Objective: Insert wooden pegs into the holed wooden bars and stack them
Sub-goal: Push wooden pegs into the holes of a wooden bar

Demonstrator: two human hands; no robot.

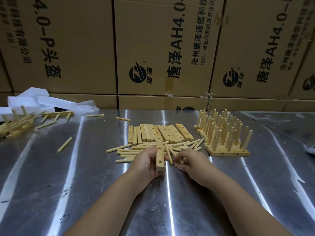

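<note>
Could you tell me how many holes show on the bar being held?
3 on the bar in the left hand: one near its far end, one midway, one near its near end; the hand may hide others.

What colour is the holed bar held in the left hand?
Bar: pale yellowish wood, head view.

right hand (190, 163) fingertips motion-blurred just right of the gripped bar (159, 155), can't tell if they pinch a peg; left hand (146, 163) palm hides the bar's underside; loose pegs (133, 150) behind the grip partly covered; pegged bars (15, 124) far left of grip cut by edge; white object (311, 149) far right cut off, unidentifiable
</note>
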